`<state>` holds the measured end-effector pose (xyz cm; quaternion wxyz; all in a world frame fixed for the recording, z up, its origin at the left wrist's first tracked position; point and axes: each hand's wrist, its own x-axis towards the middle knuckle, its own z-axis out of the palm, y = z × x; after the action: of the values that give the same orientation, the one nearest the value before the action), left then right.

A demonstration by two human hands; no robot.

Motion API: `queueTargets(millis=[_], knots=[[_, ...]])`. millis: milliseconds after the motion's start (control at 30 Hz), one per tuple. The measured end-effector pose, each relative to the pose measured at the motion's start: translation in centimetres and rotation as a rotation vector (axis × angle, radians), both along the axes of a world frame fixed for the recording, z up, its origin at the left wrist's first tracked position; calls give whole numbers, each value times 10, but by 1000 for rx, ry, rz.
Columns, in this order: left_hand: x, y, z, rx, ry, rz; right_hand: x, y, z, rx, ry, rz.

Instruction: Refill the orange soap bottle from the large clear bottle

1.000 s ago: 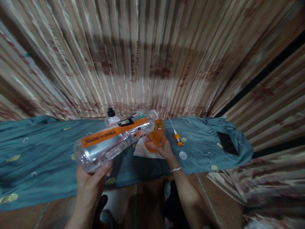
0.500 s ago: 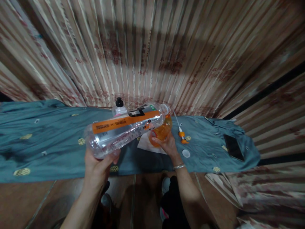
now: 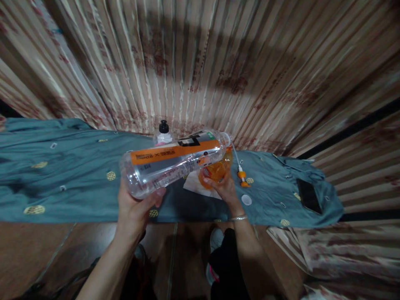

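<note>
My left hand (image 3: 137,206) grips the base end of a large clear plastic bottle (image 3: 175,160) with an orange and silver label. The bottle lies tilted almost level, its neck to the right and slightly higher in the picture. Wrapped around a smaller bottle of orange liquid (image 3: 215,173) is my right hand (image 3: 223,187). The clear bottle's neck is at the top of the orange bottle; whether they touch I cannot tell. A white sheet (image 3: 192,185) lies under the orange bottle. Right of it rest an orange pump head with a tube (image 3: 242,177) and a white round cap (image 3: 246,200).
A bottle with a black cap (image 3: 163,128) stands behind the clear bottle. A dark phone (image 3: 308,196) lies at the right end of the teal cloth (image 3: 78,179). Pleated curtains (image 3: 187,62) hang close behind and at the right.
Both bottles and the whole scene appear shifted slightly right in the view. My hands keep the same hold, and the clear bottle stays at about the same tilt.
</note>
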<state>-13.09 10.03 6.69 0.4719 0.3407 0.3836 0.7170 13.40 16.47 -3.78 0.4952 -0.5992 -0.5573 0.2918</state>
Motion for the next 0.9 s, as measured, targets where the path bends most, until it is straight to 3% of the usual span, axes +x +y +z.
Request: queueTargets(millis=[167, 433, 567, 900], knots=[[-1, 3, -13, 37, -33, 13, 23, 6, -2, 28, 148, 91], [0, 4, -3, 15, -5, 15, 56, 12, 2, 96, 467, -165], [-1, 5, -5, 17, 25, 12, 54, 14, 6, 71, 446, -272], [-1, 5, -10, 44, 29, 4, 50, 16, 8, 47, 332, -296]])
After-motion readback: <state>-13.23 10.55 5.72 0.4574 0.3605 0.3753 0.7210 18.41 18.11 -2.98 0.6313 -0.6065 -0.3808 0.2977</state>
